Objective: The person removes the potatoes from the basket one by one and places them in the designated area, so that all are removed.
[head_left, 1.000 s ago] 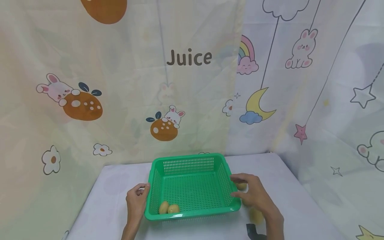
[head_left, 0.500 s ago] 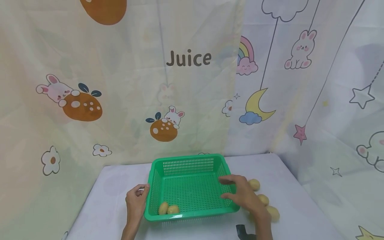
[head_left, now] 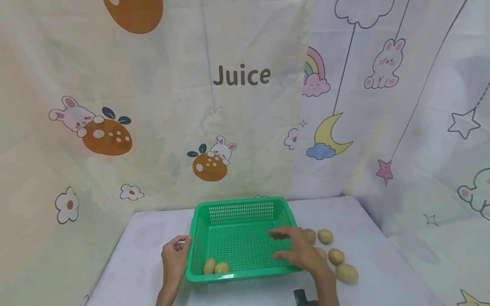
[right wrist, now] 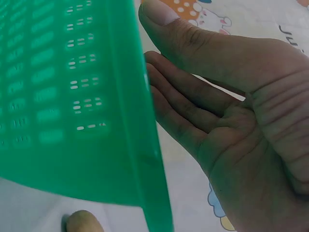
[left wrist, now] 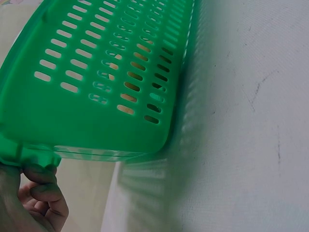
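While left hand [head_left: 174,257] grips, right hand [head_left: 296,250] flat over one basket [head_left: 239,212]: two potatoes [head_left: 215,266] inside, five [head_left: 336,256] outside.

The only readable text is the brown word "Juice" [head_left: 241,75], printed on the pale yellow cartoon-patterned cloth backdrop [head_left: 153,106] behind the table. In the right wrist view only a fragment of this lettering shows, too cropped to read.
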Demonstrator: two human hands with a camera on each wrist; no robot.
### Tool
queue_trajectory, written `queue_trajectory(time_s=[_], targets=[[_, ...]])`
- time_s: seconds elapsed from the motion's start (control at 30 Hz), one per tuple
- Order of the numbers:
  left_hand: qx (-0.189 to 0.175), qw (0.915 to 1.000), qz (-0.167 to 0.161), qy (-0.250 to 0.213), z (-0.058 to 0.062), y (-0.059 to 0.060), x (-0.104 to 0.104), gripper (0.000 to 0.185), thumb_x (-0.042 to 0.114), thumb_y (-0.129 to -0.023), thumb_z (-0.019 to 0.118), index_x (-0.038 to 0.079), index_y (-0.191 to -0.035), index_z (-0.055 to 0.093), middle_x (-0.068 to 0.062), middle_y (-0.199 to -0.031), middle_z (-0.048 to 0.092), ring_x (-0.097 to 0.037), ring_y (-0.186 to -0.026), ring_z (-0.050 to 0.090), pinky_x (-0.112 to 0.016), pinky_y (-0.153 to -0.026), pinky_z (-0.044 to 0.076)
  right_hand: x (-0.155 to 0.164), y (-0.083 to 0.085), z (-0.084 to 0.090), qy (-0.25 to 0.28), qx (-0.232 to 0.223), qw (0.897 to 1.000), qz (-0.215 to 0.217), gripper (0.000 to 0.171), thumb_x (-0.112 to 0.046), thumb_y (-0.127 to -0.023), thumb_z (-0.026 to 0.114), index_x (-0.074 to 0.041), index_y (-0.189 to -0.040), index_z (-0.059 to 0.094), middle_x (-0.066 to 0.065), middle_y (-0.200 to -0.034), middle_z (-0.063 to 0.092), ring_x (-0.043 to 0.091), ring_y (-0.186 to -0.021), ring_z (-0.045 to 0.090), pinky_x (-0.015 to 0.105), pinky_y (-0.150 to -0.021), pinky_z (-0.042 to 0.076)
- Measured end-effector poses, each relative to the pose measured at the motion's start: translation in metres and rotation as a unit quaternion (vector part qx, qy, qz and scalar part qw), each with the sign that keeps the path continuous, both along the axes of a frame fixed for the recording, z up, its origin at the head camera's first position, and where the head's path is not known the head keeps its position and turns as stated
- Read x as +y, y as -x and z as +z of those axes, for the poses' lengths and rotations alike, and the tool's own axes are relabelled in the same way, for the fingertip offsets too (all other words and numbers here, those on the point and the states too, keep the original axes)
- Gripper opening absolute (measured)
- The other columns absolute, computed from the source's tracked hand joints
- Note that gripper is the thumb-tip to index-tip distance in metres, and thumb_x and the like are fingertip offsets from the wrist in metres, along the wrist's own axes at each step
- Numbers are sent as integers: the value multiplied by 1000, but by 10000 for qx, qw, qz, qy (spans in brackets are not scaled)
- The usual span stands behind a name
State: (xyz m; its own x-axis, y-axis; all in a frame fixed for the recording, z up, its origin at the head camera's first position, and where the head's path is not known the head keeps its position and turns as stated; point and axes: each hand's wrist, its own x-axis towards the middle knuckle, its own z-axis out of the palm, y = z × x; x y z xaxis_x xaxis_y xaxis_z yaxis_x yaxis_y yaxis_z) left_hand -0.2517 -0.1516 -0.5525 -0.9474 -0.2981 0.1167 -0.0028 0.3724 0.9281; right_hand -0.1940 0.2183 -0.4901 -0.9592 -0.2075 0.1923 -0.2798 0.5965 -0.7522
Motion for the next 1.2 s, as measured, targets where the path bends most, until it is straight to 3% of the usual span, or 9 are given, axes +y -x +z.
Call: queue_trajectory(time_s=[0.67,0.93,1.2], targets=[[79,10000,19,-11,-2,-1,1,30,21,-109,68,-7,-114,78,-9,-71,75,-16,-57,65,-22,-53,53,-27,11,-8,-64,-55,9980,623,65,-11,-77,98,-7,-136,74,7,-133,79,27,-121,76,45,-105,61],[112,9999,4,-24,-2,0,1,29,20,-109,68,-8,-113,78,-10,-71,76,-16,-57,66,-22,-53,53,-43,15,-11,-56,-204,9961,852,63,-12,-75,99,-13,-134,76,2,-131,80,23,-120,76,36,-102,62],[168,9999,-9,-40,-3,1,0,28,18,-108,68,-8,-112,78,-9,-68,75,-15,-54,64,-22,-51,52,-56,16,-12,-26,-351,9948,961,64,-10,-73,100,-13,-133,77,4,-131,80,24,-120,76,37,-102,62]])
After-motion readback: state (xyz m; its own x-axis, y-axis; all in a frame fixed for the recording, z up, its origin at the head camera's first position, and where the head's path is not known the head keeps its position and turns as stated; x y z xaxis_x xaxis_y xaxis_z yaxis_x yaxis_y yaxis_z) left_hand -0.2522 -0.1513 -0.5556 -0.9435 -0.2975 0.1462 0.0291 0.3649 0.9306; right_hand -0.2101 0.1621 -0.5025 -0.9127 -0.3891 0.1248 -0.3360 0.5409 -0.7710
